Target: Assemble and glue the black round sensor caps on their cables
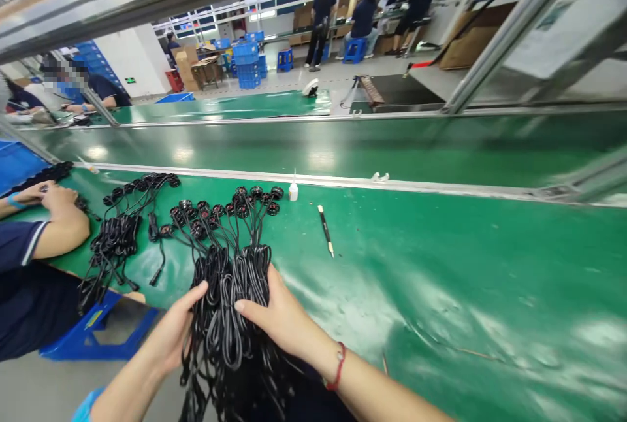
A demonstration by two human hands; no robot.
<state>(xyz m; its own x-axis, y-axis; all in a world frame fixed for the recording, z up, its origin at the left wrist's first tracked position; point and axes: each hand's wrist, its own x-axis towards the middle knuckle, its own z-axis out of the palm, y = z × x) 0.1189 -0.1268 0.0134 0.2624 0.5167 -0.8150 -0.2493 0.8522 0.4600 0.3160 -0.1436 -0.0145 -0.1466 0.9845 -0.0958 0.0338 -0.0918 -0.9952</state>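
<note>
Between my two hands is a thick bunch of black cables point(230, 298), coiled and bundled, at the near edge of the green bench. My left hand point(179, 327) presses its left side, the thumb up and the fingers hidden behind the cables. On the right side my right hand point(274, 314) grips the bunch, its thumb lying across the front. Round black heads with reddish centres point(200, 213) fan out on the bench at the cables' far ends. The lower cable ends hang down over the edge toward my lap.
Left of my hands lies another cable bundle point(115, 236). A co-worker's hands point(53, 196) are busy at the far left, above a blue stool point(117, 330). A small white bottle point(293, 191) and a black pen-like tool point(326, 231) rest on the green mat point(441, 265). Metal framing crosses overhead.
</note>
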